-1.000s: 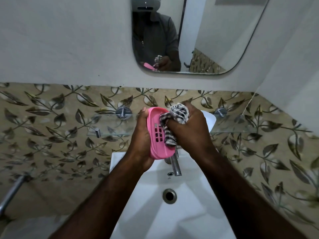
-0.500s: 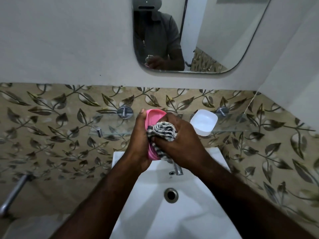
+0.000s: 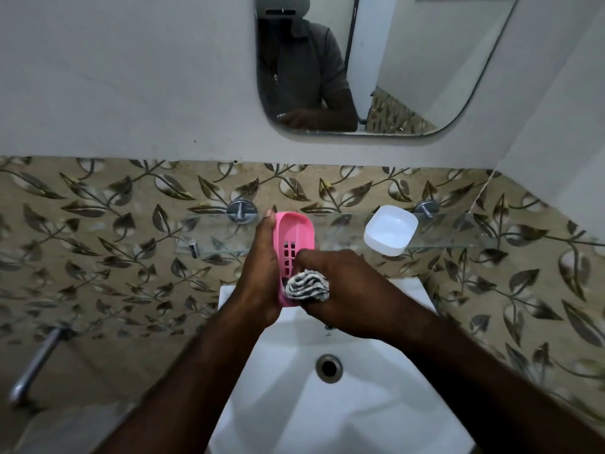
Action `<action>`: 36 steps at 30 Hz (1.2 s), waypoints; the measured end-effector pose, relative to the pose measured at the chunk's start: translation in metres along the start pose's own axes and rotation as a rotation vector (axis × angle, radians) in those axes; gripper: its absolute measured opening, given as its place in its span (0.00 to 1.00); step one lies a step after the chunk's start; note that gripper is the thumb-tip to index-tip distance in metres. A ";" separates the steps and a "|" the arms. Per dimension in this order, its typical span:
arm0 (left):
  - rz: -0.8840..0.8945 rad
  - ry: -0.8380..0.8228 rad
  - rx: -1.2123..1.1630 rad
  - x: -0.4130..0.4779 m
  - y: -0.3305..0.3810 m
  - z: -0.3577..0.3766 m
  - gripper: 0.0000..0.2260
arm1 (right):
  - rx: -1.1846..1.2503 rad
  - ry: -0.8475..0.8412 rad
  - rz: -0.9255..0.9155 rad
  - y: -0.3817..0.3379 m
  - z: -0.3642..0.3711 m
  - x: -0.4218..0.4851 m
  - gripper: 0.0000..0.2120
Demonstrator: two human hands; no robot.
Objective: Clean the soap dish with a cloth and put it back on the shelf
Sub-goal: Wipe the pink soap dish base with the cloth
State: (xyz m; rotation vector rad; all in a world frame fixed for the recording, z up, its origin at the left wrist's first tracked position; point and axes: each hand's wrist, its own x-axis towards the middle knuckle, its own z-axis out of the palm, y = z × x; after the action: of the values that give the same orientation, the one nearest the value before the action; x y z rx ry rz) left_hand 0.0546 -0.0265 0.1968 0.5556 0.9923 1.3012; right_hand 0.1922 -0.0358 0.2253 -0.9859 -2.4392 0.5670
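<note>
The pink plastic soap dish (image 3: pixel 293 237), oval with a slotted base, stands on edge above the white sink (image 3: pixel 294 407), clasped by the left hand (image 3: pixel 262 273). The right hand (image 3: pixel 337 290) clenches a bunched striped cloth (image 3: pixel 307 285) against its near end.

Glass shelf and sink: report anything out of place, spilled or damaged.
Nothing stands out. The white tray sits flat on the glass shelf, the sink shows no spill, and the pink soap dish looks intact.
</note>
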 end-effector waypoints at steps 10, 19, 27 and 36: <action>0.087 0.051 0.178 0.008 -0.002 0.007 0.33 | -0.097 0.146 0.068 0.013 0.011 -0.005 0.09; 0.235 0.103 0.070 0.009 0.006 0.011 0.33 | 0.509 0.155 0.108 -0.006 -0.003 -0.012 0.18; -0.105 -0.057 0.006 0.010 0.022 0.003 0.33 | -0.303 0.309 -0.174 0.036 0.031 -0.014 0.13; 0.013 -0.358 -0.060 -0.005 0.007 -0.002 0.27 | 0.488 0.456 0.098 0.002 0.019 -0.011 0.16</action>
State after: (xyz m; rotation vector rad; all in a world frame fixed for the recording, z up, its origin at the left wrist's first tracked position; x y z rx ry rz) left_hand 0.0497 -0.0302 0.2034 0.7200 0.6531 1.1865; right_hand 0.1901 -0.0463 0.2066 -0.9053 -1.7472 0.8185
